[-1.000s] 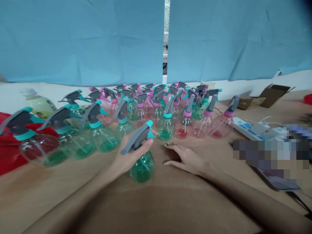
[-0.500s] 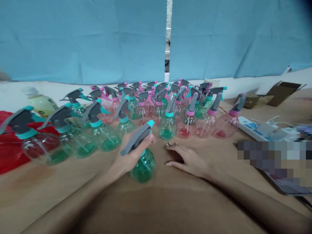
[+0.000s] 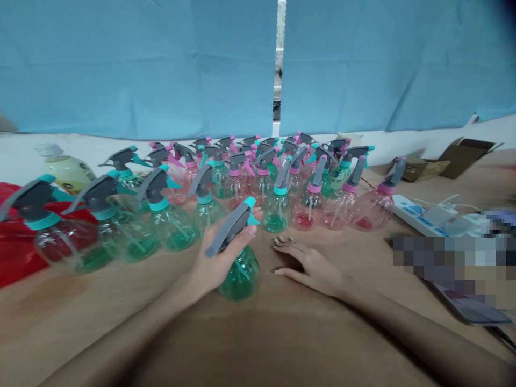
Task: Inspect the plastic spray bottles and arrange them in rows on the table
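Note:
My left hand (image 3: 215,258) is closed around the neck of a green spray bottle (image 3: 241,277) with a grey head and a turquoise nozzle and trigger. Its fingers are partly hidden behind the bottle's head. The bottle is upright, close to the table. My right hand (image 3: 308,263) rests on the table (image 3: 266,333) to the right of it, fingers spread and holding nothing. Just beyond that hand stands another green spray bottle (image 3: 276,212) with a turquoise collar. Beside it is a pink spray bottle (image 3: 306,212) with a pink collar.
Several more green and pink spray bottles (image 3: 173,228) stand in rows across the back. At left lie a red plastic bag (image 3: 18,247) and a yellowish bottle (image 3: 68,169). Rightward are a power strip (image 3: 415,207), a phone-like device (image 3: 467,306) and a cardboard box (image 3: 463,156).
The left hand and its spray bottle have shifted slightly to the right, and the turquoise trigger now shows beside the fingers. My right hand stays in nearly the same place.

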The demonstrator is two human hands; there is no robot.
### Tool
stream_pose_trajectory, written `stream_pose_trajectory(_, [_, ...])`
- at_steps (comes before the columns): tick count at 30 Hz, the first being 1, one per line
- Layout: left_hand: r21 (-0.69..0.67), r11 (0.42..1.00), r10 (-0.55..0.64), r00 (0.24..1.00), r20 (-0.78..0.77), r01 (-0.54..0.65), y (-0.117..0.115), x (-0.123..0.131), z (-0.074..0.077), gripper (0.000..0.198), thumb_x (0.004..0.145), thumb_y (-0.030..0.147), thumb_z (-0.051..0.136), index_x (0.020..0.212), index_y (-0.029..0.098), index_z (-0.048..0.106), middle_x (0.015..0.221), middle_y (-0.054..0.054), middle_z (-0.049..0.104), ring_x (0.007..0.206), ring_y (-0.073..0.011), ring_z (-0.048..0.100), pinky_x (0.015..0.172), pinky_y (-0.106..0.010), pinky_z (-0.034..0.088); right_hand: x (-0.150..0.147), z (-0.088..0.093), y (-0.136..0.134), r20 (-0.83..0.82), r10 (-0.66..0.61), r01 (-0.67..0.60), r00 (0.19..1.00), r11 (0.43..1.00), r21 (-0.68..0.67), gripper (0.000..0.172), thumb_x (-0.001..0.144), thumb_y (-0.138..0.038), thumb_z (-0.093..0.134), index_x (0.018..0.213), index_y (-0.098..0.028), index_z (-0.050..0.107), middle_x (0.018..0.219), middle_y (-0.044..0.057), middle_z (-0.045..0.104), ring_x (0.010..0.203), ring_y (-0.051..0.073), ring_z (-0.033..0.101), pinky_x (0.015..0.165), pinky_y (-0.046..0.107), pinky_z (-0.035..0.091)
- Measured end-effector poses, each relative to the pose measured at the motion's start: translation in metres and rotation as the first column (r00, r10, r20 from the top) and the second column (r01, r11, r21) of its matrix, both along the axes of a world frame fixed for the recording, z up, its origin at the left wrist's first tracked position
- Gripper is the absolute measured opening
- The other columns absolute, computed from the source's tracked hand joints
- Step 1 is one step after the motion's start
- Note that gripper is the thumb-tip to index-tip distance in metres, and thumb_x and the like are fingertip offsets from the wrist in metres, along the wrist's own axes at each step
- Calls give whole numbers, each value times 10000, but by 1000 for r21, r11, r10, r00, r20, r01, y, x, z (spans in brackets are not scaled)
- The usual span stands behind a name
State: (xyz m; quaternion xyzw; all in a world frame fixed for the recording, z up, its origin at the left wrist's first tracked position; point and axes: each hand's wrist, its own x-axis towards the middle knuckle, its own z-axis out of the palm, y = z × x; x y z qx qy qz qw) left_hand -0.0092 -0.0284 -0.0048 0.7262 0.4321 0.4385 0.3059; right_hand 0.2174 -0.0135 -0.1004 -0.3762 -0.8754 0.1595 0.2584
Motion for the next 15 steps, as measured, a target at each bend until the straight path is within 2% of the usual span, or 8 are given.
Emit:
stream_pose_trajectory(4, [-20, 1000, -15, 999, 34, 16, -1, -1, -2, 296, 852, 371, 547, 1111, 242, 605, 1020, -45, 648, 1004, -223, 584, 908, -362, 464, -1, 1, -1, 16, -3, 3, 1000, 1000, -8, 555, 857, -515, 495, 1312, -199, 462, 1355, 94, 495, 1281, 237, 416, 1093, 461, 305])
stream_pose_trajectory(9, [-30, 999, -16, 999, 37, 17, 0, -2, -3, 295, 856, 362, 543, 1110, 224, 603, 968, -50, 651, 905, -213, 610, 847, -377, 503, -1, 0, 0, 14, -3, 4, 1000, 1000, -8, 554, 853, -514, 501, 1306, -196, 472, 1349, 96, 502, 1280, 236, 417, 1088, 458, 315])
stream_pose_trajectory(15, [-13, 999, -36, 999, 41, 36, 0, -1, 0, 277, 859, 351, 541, 1094, 225, 617, 1105, -58, 629, 993, -213, 579, 904, -375, 477, 0, -2, 0, -6, 0, 0, 1000, 1000, 1, 527, 853, -503, 509, 1296, -219, 481, 1350, 86, 502, 1282, 241, 415, 1079, 478, 322])
